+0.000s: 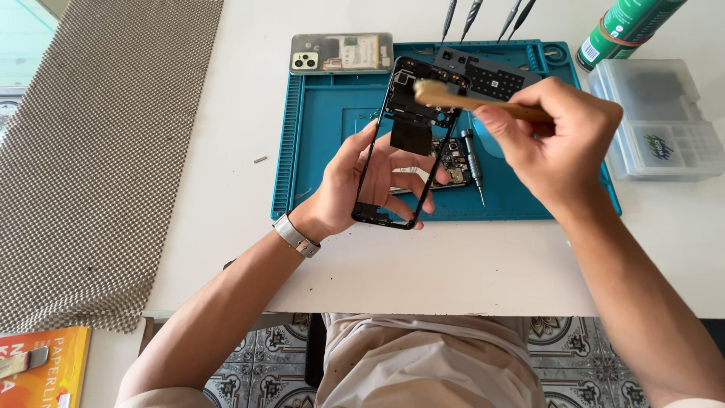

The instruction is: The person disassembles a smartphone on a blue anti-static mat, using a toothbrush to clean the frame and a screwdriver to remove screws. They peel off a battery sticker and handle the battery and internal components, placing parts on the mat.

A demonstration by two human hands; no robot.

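Holding: the left hand [355, 185] grips a black phone frame [411, 136] from beneath, thumb along its left edge and fingers showing through the open middle.
Frame position: raised above the blue work mat [325, 128], tilted, its top end pointing away from the person and its lower end near the mat's front edge.
Frame detail: a dark square patch sits in the upper half; small parts line the top end.
Right hand: the right hand [555, 140] is clenched around the handle of a wooden brush [453, 97], whose bristle end rests on the top part of the frame.
Left wrist: a metal-banded watch [294, 236] sits on it.
On the mat: a small circuit board [455, 162] lies under the frame, with a grey precision screwdriver [473, 162] just beside it, tip toward the person.
Mat's far edge: a grey perforated cover part [491, 75] lies near the corner, and a phone back with camera lenses [340, 53] rests just beyond the mat's far-left corner.
Behind the mat: four thin tools [483, 15] stand in a row.
Right of the mat: a clear plastic parts box [661, 121], and a green bottle [623, 26] behind it.
Left of the table: a woven grey mat [98, 151]; an orange packet [45, 366] lies at the lower corner.
Table: a white table [226, 227] bears it all.
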